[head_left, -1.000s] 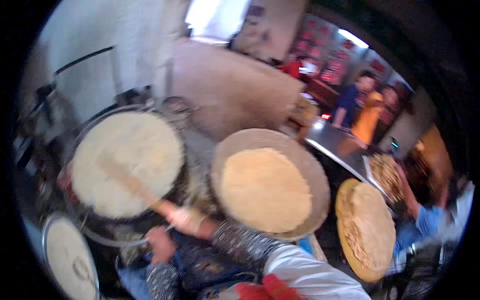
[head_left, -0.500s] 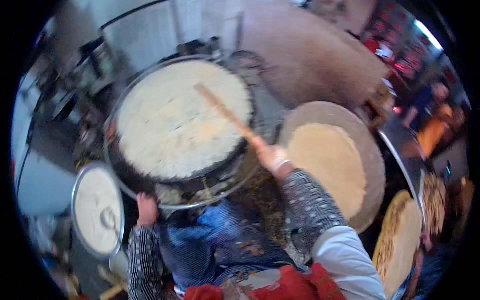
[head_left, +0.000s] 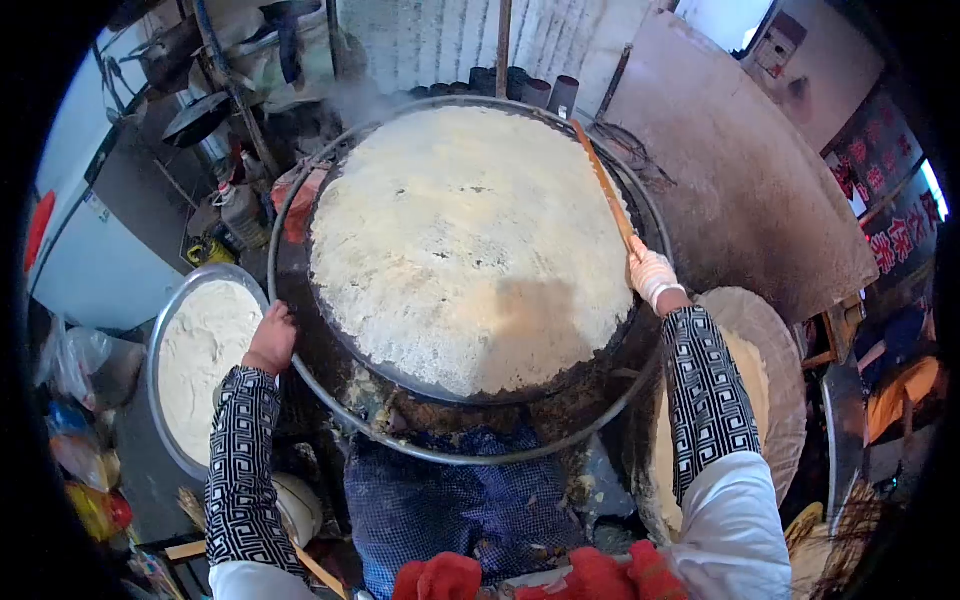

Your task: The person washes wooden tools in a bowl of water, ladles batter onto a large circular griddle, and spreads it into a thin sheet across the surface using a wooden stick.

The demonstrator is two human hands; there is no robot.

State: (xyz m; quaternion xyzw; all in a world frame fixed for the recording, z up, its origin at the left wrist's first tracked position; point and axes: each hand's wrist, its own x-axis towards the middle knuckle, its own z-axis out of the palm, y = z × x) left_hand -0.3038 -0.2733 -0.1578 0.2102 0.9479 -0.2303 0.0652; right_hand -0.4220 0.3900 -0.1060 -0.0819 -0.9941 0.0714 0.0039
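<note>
A long, flat wooden spreader (head_left: 604,188) is held in my right hand (head_left: 652,274), its far end at the back right edge of the griddle. Pale batter forms a wide round sheet (head_left: 460,240) across the large griddle, slightly steaming at the back left, with a shadow on its near part. My left hand (head_left: 272,338) is closed over the left side of the metal ring (head_left: 440,457) around the griddle. Just left of that hand stands a metal basin (head_left: 160,375) of thick pale batter.
A wide round tray (head_left: 785,375) with a thin flatbread (head_left: 748,370) lies under my right forearm. Dark cylinders (head_left: 563,95) line the back of the griddle. A big brown board (head_left: 720,160) leans at the right. A plastic jug (head_left: 240,215) stands back left. Another person (head_left: 900,345) is at far right.
The spreader has swung from over the middle of the sheet to its right edge, and my right hand moved right and up. My view has shifted; my left hand stays at the ring.
</note>
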